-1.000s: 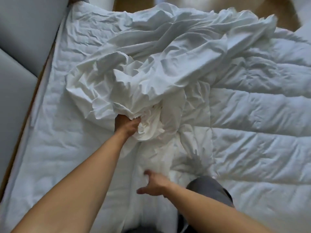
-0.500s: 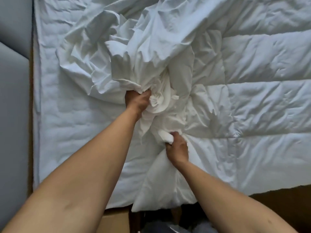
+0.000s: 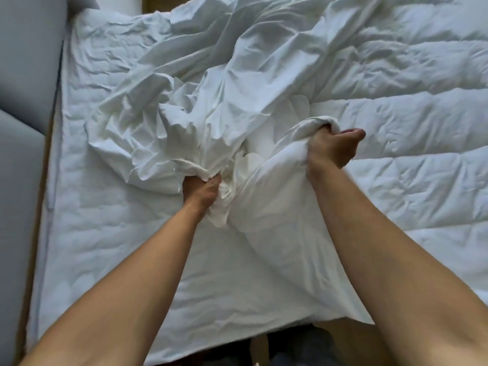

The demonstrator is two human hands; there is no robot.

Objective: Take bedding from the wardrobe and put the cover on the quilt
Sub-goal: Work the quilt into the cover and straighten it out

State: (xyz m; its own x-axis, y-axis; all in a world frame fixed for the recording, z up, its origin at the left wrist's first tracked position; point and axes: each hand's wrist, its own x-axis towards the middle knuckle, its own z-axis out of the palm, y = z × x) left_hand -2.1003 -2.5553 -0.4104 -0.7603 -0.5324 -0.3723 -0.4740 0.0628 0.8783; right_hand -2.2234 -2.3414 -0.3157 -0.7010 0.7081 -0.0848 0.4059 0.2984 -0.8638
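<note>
The cover (image 3: 200, 107) is lying bunched in the middle of the bed (image 3: 105, 247), spreading up and away from the person and overlapping the quilt (image 3: 396, 143), which is stretching flat across the right side. The left hand (image 3: 202, 190) is sitting at the cover's near end, fingers clamped round a gathered neck of cloth. The right hand (image 3: 332, 147), near it and slightly farther up the bed, is gripping a thick padded fold, probably a quilt corner, fingers curled in, thumb sticking out. That corner is probably heading left, into the gathered cover.
</note>
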